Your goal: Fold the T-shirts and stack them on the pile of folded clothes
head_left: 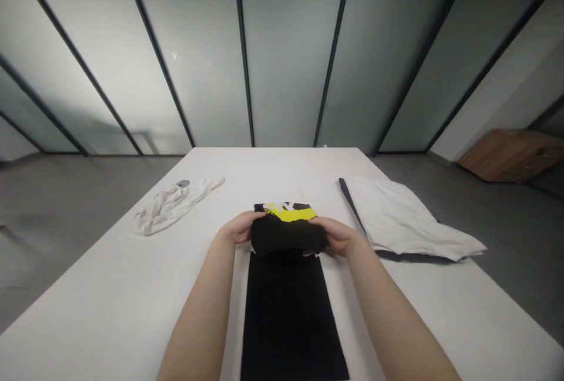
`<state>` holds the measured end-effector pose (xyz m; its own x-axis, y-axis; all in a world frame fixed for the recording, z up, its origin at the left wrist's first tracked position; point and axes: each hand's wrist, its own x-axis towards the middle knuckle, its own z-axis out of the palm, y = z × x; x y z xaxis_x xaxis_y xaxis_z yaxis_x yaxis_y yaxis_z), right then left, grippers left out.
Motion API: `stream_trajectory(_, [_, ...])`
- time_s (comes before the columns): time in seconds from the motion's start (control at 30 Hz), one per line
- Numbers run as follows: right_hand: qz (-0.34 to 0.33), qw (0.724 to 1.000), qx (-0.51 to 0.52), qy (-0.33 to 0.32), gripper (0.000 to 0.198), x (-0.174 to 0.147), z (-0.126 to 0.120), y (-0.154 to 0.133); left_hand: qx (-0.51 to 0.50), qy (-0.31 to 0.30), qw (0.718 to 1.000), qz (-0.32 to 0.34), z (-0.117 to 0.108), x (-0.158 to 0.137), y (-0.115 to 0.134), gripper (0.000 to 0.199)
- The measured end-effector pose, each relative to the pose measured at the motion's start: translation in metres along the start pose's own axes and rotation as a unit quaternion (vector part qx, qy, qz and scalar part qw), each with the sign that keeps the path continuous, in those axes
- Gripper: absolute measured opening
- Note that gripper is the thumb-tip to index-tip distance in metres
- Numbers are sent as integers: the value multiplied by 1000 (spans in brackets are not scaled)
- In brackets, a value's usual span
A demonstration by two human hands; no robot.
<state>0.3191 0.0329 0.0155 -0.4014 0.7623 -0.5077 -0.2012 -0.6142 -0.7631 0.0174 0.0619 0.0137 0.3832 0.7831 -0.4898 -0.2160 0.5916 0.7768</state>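
Observation:
A black garment with a yellow band and white print is bunched into a thick fold near the table's middle. My left hand grips its left side, thumb on top and fingers underneath. At its right side, my right hand holds it in the same way. Below the fold, a flat black strip with straight edges runs toward me; I cannot tell whether it belongs to the garment or is a separate board.
On the white table, a crumpled white cloth lies at the left, with a small grey round thing behind it. A white cloth over a dark layer lies at the right, overhanging the edge. Frosted glass panels stand beyond.

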Motion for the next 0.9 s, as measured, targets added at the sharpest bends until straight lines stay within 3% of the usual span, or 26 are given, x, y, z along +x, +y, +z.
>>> stream_trajectory(0.13, [4,1000,10,-10,21,10,-4,10,28,-11,999,-45,-2,5,-12,39])
stream_trajectory(0.33, [-16,995,30,93,17,38,1,12,50,73,995,45,9,19,-16,23])
stream_trajectory(0.5, [-78,984,1,162,19,64,3,-1,61,117,990,55,10,43,-2,23])
stream_trajectory(0.73, [-186,960,-12,208,17,111,2,-37,43,161,973,157,9,86,25,30])
stream_trajectory(0.9, [-167,967,-7,192,14,111,4,-45,56,161,971,164,12,86,34,25])
